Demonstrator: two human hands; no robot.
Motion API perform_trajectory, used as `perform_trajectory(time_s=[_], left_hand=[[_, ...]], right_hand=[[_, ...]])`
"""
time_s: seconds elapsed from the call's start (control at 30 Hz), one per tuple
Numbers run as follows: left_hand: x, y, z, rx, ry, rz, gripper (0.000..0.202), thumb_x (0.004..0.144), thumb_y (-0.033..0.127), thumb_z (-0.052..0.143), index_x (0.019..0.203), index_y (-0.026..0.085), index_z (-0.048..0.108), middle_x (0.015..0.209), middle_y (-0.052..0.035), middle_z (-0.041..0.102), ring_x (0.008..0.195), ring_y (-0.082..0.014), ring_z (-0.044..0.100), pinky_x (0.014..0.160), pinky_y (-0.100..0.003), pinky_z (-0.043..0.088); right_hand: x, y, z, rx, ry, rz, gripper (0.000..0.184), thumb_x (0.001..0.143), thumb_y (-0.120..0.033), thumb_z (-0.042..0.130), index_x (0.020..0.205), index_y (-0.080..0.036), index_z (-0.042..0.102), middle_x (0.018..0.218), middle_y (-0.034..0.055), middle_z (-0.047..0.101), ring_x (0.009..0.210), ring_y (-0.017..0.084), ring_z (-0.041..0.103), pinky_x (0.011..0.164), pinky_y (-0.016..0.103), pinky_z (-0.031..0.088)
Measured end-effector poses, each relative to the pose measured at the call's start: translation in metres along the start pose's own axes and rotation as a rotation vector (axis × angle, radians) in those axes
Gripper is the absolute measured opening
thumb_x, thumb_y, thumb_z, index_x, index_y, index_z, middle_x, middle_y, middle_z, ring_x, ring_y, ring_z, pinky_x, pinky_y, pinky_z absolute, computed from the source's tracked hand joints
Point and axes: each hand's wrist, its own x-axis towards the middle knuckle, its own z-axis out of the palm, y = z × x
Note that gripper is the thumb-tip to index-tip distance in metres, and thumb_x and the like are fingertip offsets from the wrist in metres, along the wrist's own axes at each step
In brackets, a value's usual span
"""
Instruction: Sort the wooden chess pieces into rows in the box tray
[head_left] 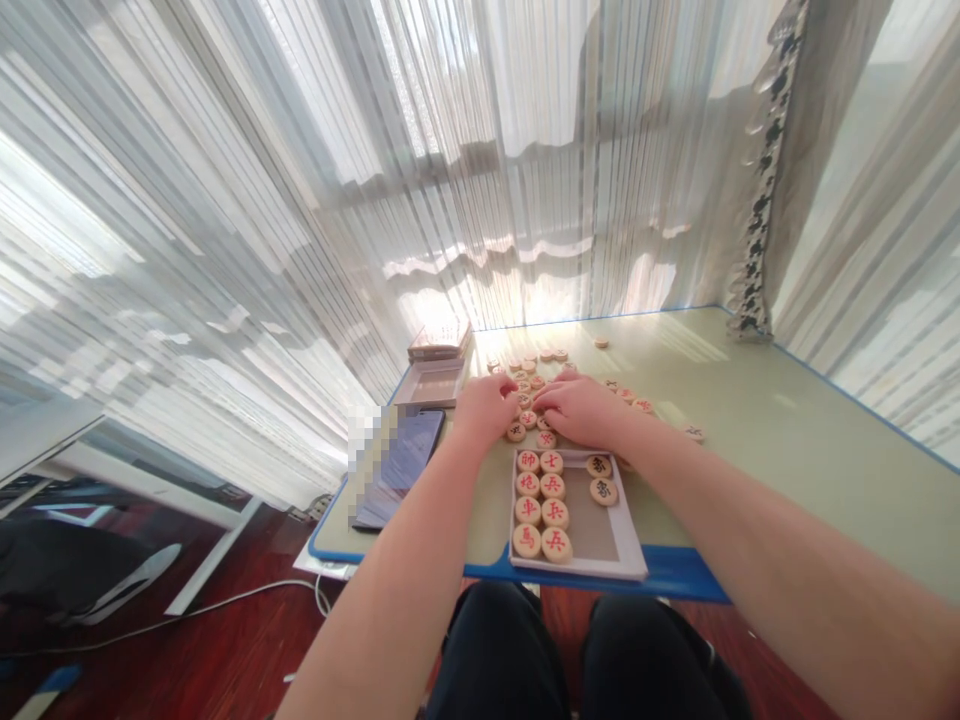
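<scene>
Round wooden xiangqi pieces point(528, 419) with red or black characters lie loose on the table, several around both hands. My left hand point(487, 405) rests at the left side of this cluster, fingers bent and a little apart. From the right, my right hand point(576, 405) reaches over the pieces with its fingers stretched out and touching some. Neither hand plainly grips a piece; those under the right palm are hidden. In front of me, a shallow open box point(596, 545) holds two columns of red pieces point(554, 514) at left and two black pieces point(603, 491) at upper right.
At the left of the pale green table point(780, 450) are another shallow box point(431, 383), empty, with a flat box point(441, 338) behind it, and a dark tablet or phone point(409, 460). Single pieces lie farther out. Striped curtains point(480, 200) hang behind the table.
</scene>
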Motion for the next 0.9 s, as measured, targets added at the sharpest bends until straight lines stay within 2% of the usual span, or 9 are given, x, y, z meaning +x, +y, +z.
perform_trajectory(time_s=[0.23, 0.37, 0.57, 0.73, 0.9], left_hand=[[0.0014, 0.0024, 0.0005, 0.014, -0.016, -0.006, 0.029, 0.076, 0.028, 0.048, 0.094, 0.022, 0.07, 0.095, -0.0047, 0.071, 0.093, -0.0198, 0.061, 0.083, -0.029, 0.045], [0.0037, 0.002, 0.0011, -0.051, -0.054, -0.014, 0.03, 0.075, 0.026, 0.048, 0.094, 0.02, 0.071, 0.094, -0.0049, 0.071, 0.09, -0.0195, 0.063, 0.081, -0.028, 0.046], [0.0012, 0.0067, -0.0018, -0.073, -0.052, -0.053, 0.027, 0.074, 0.025, 0.05, 0.09, 0.02, 0.071, 0.091, -0.0045, 0.072, 0.086, -0.0195, 0.063, 0.077, -0.028, 0.047], [0.0021, 0.0072, 0.0003, -0.055, -0.044, -0.026, 0.026, 0.075, 0.024, 0.05, 0.091, 0.02, 0.07, 0.092, -0.0047, 0.071, 0.087, -0.0194, 0.063, 0.08, -0.028, 0.047], [0.0065, 0.0012, 0.0076, -0.085, -0.047, 0.002, 0.027, 0.072, 0.02, 0.053, 0.094, 0.02, 0.069, 0.097, -0.0037, 0.07, 0.091, -0.0192, 0.062, 0.083, -0.028, 0.047]], right_hand=[[0.0005, -0.0046, 0.0012, 0.059, 0.048, 0.019, 0.036, 0.084, -0.023, 0.04, 0.106, -0.023, 0.068, 0.116, -0.0003, 0.064, 0.106, 0.022, 0.05, 0.096, 0.035, 0.036], [-0.0018, -0.0044, 0.0011, 0.06, 0.064, 0.03, 0.033, 0.086, -0.024, 0.04, 0.102, -0.023, 0.069, 0.112, -0.0009, 0.066, 0.106, 0.021, 0.051, 0.097, 0.033, 0.035], [-0.003, -0.0043, -0.0036, 0.062, 0.03, 0.024, 0.039, 0.092, -0.038, 0.033, 0.098, -0.023, 0.069, 0.104, 0.0041, 0.068, 0.098, 0.02, 0.055, 0.094, 0.035, 0.034], [-0.0024, -0.0063, -0.0042, 0.035, 0.027, 0.036, 0.039, 0.091, -0.039, 0.035, 0.089, -0.021, 0.069, 0.099, 0.0059, 0.069, 0.096, 0.02, 0.055, 0.092, 0.035, 0.034], [-0.0001, -0.0076, -0.0027, 0.011, 0.013, 0.043, 0.036, 0.091, -0.034, 0.035, 0.088, -0.02, 0.068, 0.102, 0.0068, 0.067, 0.099, 0.02, 0.054, 0.093, 0.034, 0.034]])
